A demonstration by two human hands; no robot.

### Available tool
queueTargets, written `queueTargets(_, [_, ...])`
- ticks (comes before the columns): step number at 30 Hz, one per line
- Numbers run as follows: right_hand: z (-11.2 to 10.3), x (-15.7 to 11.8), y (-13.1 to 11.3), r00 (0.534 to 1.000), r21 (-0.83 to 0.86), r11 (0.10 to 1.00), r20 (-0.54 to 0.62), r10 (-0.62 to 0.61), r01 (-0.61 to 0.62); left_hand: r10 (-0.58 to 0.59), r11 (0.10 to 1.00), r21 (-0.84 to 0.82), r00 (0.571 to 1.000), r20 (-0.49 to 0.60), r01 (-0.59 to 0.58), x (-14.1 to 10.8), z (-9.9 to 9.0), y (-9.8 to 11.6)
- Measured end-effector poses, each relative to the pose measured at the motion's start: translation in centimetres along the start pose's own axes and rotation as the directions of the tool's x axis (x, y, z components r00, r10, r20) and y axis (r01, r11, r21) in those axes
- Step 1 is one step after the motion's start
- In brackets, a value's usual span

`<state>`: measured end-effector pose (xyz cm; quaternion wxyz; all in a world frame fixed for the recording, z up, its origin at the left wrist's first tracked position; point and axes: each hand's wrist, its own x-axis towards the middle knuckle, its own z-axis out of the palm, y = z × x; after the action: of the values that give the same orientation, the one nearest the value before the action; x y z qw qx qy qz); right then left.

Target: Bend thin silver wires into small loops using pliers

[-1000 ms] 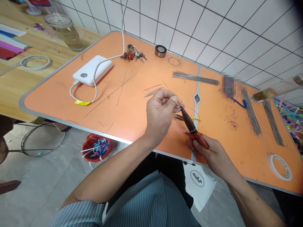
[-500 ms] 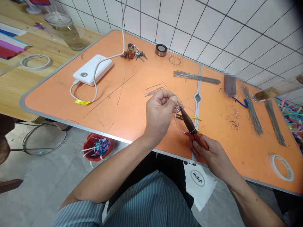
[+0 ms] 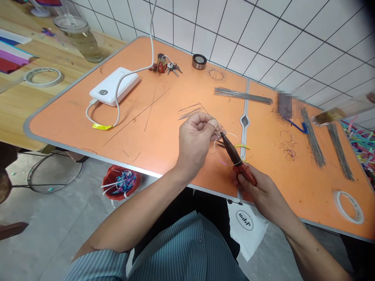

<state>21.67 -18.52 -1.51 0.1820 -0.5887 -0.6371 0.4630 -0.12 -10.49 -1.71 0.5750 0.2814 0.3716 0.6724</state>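
My left hand point(image 3: 195, 146) pinches a thin wire between thumb and fingers, just above the orange tabletop point(image 3: 152, 117). That wire leads into a thin wire ring point(image 3: 227, 148) with a bit of pink on its lower edge. My right hand point(image 3: 259, 193) is closed on red-handled long-nose pliers point(image 3: 233, 154), whose dark jaws reach up to the wire beside my left fingertips. Under the ring lies a small dark tool with yellow grips point(image 3: 240, 147), partly hidden by the pliers. Several loose wires point(image 3: 190, 112) lie beyond my left hand.
Straight wire bundles point(image 3: 243, 95) lie on the table, with a white power bank point(image 3: 114, 86), keys point(image 3: 165, 65), and a roll of tape point(image 3: 348, 207). A white tiled wall point(image 3: 263, 35) runs behind. A red bag point(image 3: 121, 182) sits on the floor.
Both hands have shifted slightly left, carrying the wire ring and pliers with them. The pliers' jaws stay at the wire near my left fingertips.
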Motion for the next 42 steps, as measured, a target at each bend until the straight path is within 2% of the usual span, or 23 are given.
queueTargets(7, [-0.24, -0.21, -0.61, 0.995, 0.102, 0.991, 0.038, 0.087, -0.09, -0.037, 0.998, -0.042, 0.999, -0.015, 0.036, 0.25, 0.2, 0.34])
queueTargets(14, [-0.58, -0.02, -0.62, 0.996, 0.06, 0.998, 0.088, 0.03, -0.035, -0.062, 0.997, -0.037, 0.998, -0.032, 0.061, 0.25, 0.31, 0.31])
queueTargets(27, [-0.54, 0.26, -0.56, 0.994, 0.112, 0.993, 0.107, 0.017, -0.029, -0.055, 0.997, -0.059, 0.998, -0.023, 0.053, 0.04, 0.49, 0.29])
queueTargets(42, [0.0, 0.37, -0.39, 0.988, 0.144, 0.981, 0.093, 0.12, -0.133, -0.039, 0.999, -0.034, 0.999, 0.001, 0.039, 0.02, 0.27, -0.16])
